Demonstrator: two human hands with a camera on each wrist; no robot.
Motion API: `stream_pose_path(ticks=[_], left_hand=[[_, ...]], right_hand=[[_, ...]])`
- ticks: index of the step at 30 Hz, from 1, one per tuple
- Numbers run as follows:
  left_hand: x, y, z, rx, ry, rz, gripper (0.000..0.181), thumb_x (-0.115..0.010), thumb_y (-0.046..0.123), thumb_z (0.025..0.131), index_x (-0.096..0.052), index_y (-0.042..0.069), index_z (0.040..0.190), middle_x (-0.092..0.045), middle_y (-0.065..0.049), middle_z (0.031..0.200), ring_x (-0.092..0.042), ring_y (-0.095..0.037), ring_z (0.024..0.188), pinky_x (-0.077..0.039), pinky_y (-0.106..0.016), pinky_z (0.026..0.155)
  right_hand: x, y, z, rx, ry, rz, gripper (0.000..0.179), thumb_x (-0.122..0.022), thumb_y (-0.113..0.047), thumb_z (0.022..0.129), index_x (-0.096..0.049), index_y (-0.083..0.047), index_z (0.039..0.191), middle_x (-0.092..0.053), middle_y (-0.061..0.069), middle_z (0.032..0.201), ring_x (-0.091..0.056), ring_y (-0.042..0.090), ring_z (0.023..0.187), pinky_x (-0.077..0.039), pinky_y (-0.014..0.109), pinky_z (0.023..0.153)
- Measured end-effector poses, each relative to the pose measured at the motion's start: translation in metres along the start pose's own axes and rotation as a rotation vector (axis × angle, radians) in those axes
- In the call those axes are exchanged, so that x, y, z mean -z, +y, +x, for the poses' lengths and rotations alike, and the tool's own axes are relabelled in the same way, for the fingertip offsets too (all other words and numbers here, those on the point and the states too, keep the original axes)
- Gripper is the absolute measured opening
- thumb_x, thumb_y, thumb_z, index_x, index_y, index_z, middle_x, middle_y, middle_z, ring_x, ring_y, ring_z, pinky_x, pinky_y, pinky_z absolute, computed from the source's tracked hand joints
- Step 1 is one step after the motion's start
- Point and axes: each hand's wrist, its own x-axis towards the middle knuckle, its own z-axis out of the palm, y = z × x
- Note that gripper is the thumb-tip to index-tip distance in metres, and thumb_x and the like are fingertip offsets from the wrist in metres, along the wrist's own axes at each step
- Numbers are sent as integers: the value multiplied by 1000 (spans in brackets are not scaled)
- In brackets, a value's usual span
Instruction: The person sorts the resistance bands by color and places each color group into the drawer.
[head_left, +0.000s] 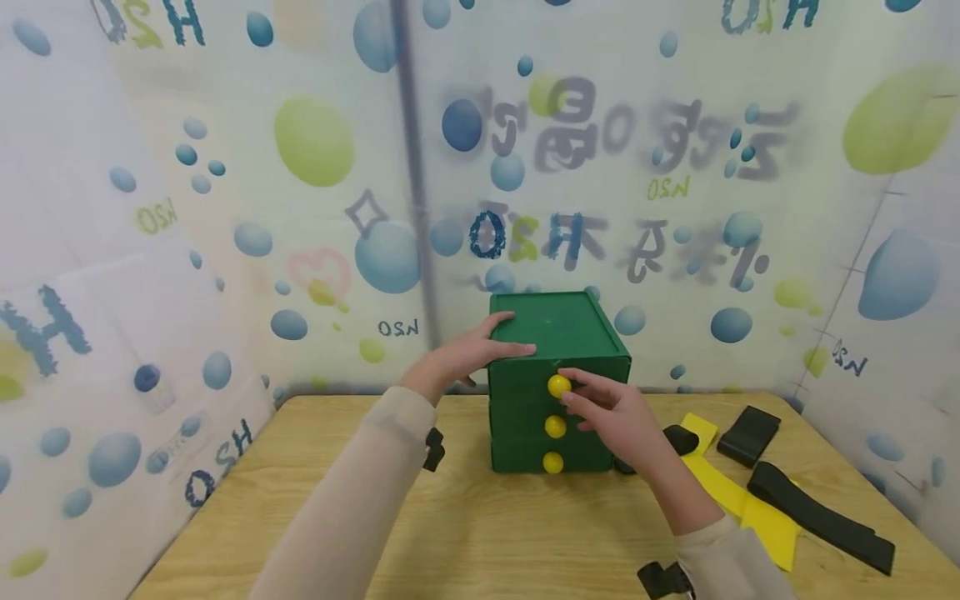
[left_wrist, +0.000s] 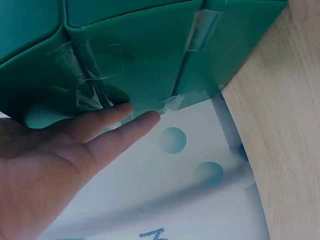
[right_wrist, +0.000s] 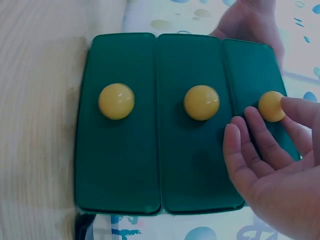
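A green box of three stacked drawers (head_left: 517, 417) stands at the back of the table, with one round yellow knob on each drawer front. My right hand (head_left: 618, 417) pinches the top yellow knob (head_left: 558, 386) between thumb and index finger; the other fingers extend beside the drawer front in the right wrist view. Below it are the middle knob (right_wrist: 201, 102) and the bottom knob (right_wrist: 116, 101). My left hand (head_left: 476, 350) lies over the upper left edge of the box, fingers spread. Clear tape (left_wrist: 202, 30) crosses the seams of the box in the left wrist view.
Right of the box lie yellow strips (head_left: 720, 483), a long black strap (head_left: 817, 512) and a folded black piece (head_left: 748, 435). Another black item (head_left: 681, 439) sits partly behind my right hand. A patterned curtain (head_left: 315, 208) hangs behind the wooden table (head_left: 337, 467).
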Motion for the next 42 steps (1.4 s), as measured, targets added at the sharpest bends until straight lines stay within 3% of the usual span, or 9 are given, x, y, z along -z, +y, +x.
stream_pose_path(ticks=[7,12,17,23,26,28,31,34,42], left_hand=[[-5,-11,3,-50,24,-67,90,-59,69,100,-9,43,170,-7,-4,182,-27,-40,163,-44,-76,113],[-10,-15,-3,-95,25,-74,84,-52,72,102,-9,44,169,-9,-6,181,-29,-42,162,-48,-74,109],[-12,-20,-8,-129,17,-69,91,-68,62,97,-10,47,166,-11,-11,179,-44,-44,152,-55,-67,104],[-12,-27,-7,-141,-7,-89,107,-85,44,89,-9,51,163,-14,-13,177,-51,-42,145,-58,-64,101],[-13,-28,-6,-144,-11,-115,107,-86,42,89,-9,51,163,-18,-15,175,-55,-43,142,-60,-63,99],[-14,-28,-5,-143,-9,-125,107,-86,42,89,-9,53,162,-22,-15,174,-57,-43,139,-62,-61,96],[-14,-29,-4,-144,-8,-132,101,-82,46,92,-10,53,162,-23,-15,174,-58,-44,138,-62,-62,96],[-14,-29,-3,-142,-4,-129,92,-74,53,97,-9,53,163,-21,-17,174,-58,-47,138,-60,-65,97],[-17,-28,-3,-134,24,-155,79,-60,64,102,-12,52,163,-15,-14,177,-50,-48,145,-63,-64,91]], right_hand=[[-1,-1,-1,14,-21,2,48,-60,-33,111,-56,-16,155,-73,18,132,-71,33,119,-66,38,92],[-2,-5,-3,10,2,-6,45,-59,-29,111,-57,-14,153,-73,18,126,-70,33,115,-66,37,87],[-5,-8,-2,15,-7,15,45,-60,-28,111,-55,-13,153,-72,20,127,-70,32,113,-66,37,84],[-1,-6,-2,7,-104,101,50,-62,-22,109,-46,-10,155,-65,26,135,-70,32,111,-65,37,85],[1,-2,-2,15,-137,132,44,-63,-18,109,-43,-4,146,-66,30,130,-72,34,103,-65,37,82],[2,1,-2,11,-129,95,36,-65,-17,107,-48,-1,134,-69,28,122,-73,35,97,-64,38,79],[2,7,-1,-21,-98,-39,26,-69,-20,105,-59,-2,122,-75,21,110,-73,33,87,-64,39,74],[0,13,0,-79,-82,-137,24,-73,-23,102,-71,-8,121,-79,14,106,-74,31,82,-65,41,72],[-12,22,0,-149,-135,-81,37,-74,-28,102,-73,-9,134,-80,16,111,-75,27,83,-67,43,76]])
